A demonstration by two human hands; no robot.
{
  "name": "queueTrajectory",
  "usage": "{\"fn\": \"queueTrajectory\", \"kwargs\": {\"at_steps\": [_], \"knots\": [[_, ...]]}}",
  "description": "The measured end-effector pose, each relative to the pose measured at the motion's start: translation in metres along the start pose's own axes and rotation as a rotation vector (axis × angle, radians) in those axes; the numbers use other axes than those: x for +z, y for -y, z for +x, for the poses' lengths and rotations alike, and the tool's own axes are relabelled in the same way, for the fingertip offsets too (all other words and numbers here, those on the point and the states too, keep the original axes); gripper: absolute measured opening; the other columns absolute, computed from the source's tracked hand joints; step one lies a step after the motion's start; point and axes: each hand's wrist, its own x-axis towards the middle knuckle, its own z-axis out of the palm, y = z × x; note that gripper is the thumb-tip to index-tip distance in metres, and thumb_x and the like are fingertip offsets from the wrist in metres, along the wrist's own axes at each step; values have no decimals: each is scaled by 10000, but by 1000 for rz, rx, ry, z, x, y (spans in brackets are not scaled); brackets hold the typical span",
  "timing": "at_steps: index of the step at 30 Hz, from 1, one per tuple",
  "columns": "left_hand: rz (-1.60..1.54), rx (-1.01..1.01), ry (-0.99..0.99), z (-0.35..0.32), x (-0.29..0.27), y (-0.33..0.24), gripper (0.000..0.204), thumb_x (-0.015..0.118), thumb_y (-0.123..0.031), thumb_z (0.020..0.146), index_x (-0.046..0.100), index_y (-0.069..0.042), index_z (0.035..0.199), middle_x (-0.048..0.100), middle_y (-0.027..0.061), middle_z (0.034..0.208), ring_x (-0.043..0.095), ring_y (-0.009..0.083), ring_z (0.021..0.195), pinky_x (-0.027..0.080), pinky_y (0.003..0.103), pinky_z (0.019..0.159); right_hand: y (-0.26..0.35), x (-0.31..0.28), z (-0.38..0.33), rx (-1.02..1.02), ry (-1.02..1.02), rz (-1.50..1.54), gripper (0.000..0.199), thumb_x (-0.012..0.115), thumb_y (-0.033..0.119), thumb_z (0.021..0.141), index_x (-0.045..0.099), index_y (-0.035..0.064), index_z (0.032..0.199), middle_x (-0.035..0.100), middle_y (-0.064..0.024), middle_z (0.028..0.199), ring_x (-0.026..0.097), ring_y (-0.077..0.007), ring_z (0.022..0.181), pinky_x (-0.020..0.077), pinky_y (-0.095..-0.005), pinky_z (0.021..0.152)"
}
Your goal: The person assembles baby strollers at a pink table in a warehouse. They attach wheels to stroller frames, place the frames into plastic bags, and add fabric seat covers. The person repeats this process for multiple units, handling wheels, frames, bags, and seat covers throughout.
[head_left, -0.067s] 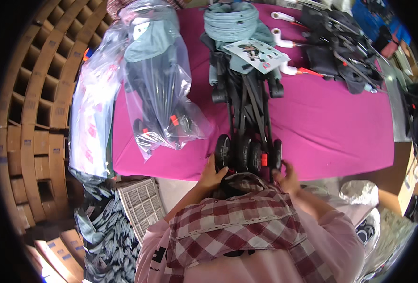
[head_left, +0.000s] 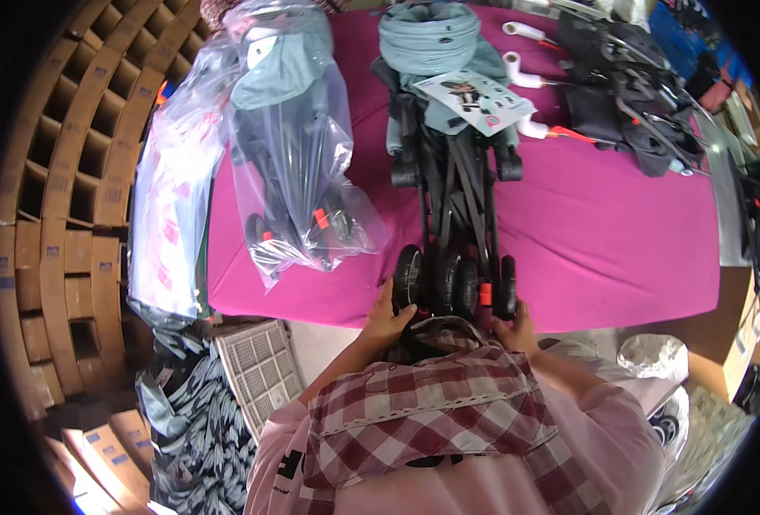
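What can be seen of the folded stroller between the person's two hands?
The folded stroller lies lengthwise on the purple cloth, its black wheels toward the person. The slim dark frame looks like metal or plastic. Pale green fabric is bunched at the far end, with a printed card lying on it. A small red part shows between wheels. The left hand and right hand grasp the outermost wheels.

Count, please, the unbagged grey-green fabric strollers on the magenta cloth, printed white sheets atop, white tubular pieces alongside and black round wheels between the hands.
Unbagged folded grey-green fabric stroller: 1
Printed white sheet: 1
White tubular pieces: 3
Black round wheels: 4
Total: 9
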Motion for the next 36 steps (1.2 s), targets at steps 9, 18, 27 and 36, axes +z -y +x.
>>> {"fn": "queueTrajectory", "kwargs": {"at_steps": [9,18,27,36], "knots": [[12,-1,-388,21,-105,16,622,703,-102,873,446,40,1421,619,244,1246,623,345,1153,487,422,986,99,102,51,57,574,-17,483,733,372,872,655,-33,1123,735,-158,854,718,-287,845,546,-420,771],[44,125,-188,26,-115,49,665,654,-141,897,364,81,1453,453,299,1419,460,463,1322,380,481,1124,111,111,43,-33,-57,117,375,569,197,1011,546,-14,1320,687,-174,1150,637,-234,1089,490,-354,965],[-203,402,74,36,-304,82,435,657,-115,904,547,-50,1320,534,243,1344,537,416,1238,445,447,1055,260,239,6,-606,-234,-784,431,606,108,870,601,51,1298,418,-206,1514,396,-441,1380,347,-521,1128],[514,-184,-785,47,-575,332,682,719,-141,842,446,-88,1464,392,271,1499,412,425,1370,323,539,1137,251,265,5,-474,-399,-798,503,553,157,891,523,50,1382,463,-218,1468,454,-436,1323,356,-529,1101]]}}
